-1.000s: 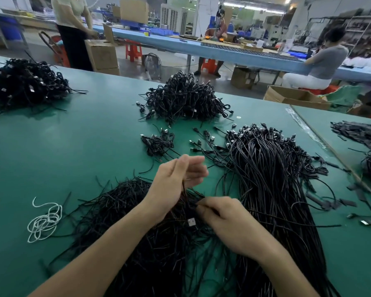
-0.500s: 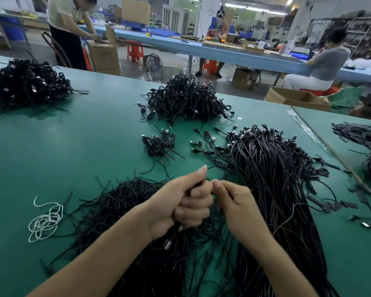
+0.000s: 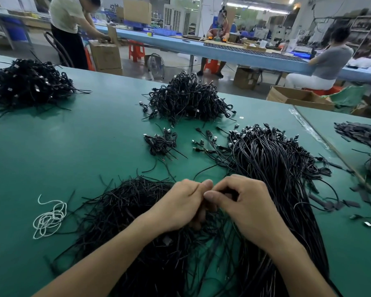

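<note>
My left hand point(image 3: 180, 205) and my right hand point(image 3: 244, 205) meet fingertip to fingertip above a loose heap of thin black ties point(image 3: 124, 211) on the green table point(image 3: 73, 151). Both hands have curled fingers and hold a coiled black cable point(image 3: 227, 192) between them; most of it is hidden inside the hands. A long bundle of straight black cables point(image 3: 276, 168) with metal plugs runs along the right of my hands. A small finished coil pile point(image 3: 162, 143) lies just beyond, and a bigger mound of coiled cables point(image 3: 189, 99) sits farther back.
Another black cable mound point(image 3: 26, 82) lies at the far left. A white string tangle point(image 3: 48, 218) rests left of the ties. More cables point(image 3: 360, 133) lie on the adjoining table at right. People work at a blue bench point(image 3: 234, 54) behind, with cardboard boxes point(image 3: 298, 99) on the floor.
My left hand went from open above the ties to curled round the cable. My right hand rose from the heap to meet it, and both now hold the coil together.
</note>
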Demonstrator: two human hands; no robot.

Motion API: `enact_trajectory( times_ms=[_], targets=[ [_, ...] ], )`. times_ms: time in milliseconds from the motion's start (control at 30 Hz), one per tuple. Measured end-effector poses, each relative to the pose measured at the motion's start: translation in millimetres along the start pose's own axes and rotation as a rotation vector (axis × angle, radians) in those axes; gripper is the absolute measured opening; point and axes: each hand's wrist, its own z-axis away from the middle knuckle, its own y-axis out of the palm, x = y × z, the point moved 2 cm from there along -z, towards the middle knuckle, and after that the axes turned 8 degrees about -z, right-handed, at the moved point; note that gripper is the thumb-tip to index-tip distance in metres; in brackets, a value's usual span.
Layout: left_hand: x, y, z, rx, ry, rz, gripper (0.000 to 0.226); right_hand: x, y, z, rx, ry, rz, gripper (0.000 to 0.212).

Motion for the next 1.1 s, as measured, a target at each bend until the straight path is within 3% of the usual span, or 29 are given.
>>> enact_trajectory(
  times_ms=[133,233,300,367,467,567,600,700,767,867,1000,1100],
  targets=[
    [-2.6,0.4,6.6,0.202,-0.080,0.377,0.065,1.4,4.7,-0.4,-0.059,0.003,-0.249,0.016],
    [-9.3,-5.7,5.4,0.288,-0.040,0.861,0.052,-2.4,16.0,4.0,-0.117,0.098,-0.388,0.023],
    [-14.6,-11.1,1.5,0.207,0.011,1.140,0.048,-3.4,22.5,7.4,-0.058,0.153,-0.377,0.023],
    [-15.3,-15.8,-3.3,0.032,0.049,1.226,0.046,-1.7,27.5,9.4,0.060,0.161,-0.305,0.026],
    [-10.4,-16.7,-9.4,-0.176,0.129,1.034,0.045,3.5,30.9,9.3,0.237,0.127,-0.118,0.021],
    [2.4,-13.6,-8.5,-0.390,0.155,0.408,0.039,9.1,28.3,9.6,0.358,0.079,0.045,0.022],
    [5.9,-13.1,-7.1,-0.401,0.154,0.231,0.035,11.4,25.0,9.7,0.360,0.059,0.058,0.024],
    [9.9,-8.6,-0.6,-0.209,0.122,-0.043,0.041,16.7,10.3,7.4,0.247,-0.009,0.068,0.020],
    [8.8,-3.2,5.7,-0.076,0.081,-0.023,0.051,17.7,1.9,5.2,0.141,-0.047,0.009,0.015],
    [1.5,0.9,12.6,0.038,0.035,0.184,0.061,12.2,-3.4,3.5,0.023,-0.016,-0.218,0.010],
    [-5.4,-4.7,15.5,0.261,0.037,0.431,0.055,4.7,1.8,3.8,0.151,0.074,-0.538,0.008],
    [-5.9,-8.6,17.1,0.368,-0.003,0.454,0.053,2.7,3.2,3.4,0.200,0.087,-0.519,0.011]
  ],
)
